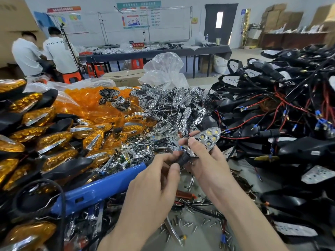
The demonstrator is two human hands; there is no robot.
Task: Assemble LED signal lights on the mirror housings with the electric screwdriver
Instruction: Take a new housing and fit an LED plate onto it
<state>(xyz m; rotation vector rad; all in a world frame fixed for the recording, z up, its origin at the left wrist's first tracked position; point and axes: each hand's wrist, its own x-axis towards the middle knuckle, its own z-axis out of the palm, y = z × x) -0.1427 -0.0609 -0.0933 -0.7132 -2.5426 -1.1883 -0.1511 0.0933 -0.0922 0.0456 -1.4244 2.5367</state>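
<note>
The right hand [210,160] is gripping a chrome LED signal light [210,137], with the thumb lying across its narrow end. The left hand [154,180] is pinching what seems to be the light's black stem [183,159]. The blue electric screwdriver [101,189] is lying just left of both hands, beside heaped amber-lensed lights [50,142]. Black mirror housings [272,124] are lying tangled with wires at the right.

A chrome, shield-shaped LED signal light [208,140] with yellow diodes faces upward on its black stem, the blue electric screwdriver [101,189] lies slanted at left, and black wired mirror housings [272,105] heap at right.
</note>
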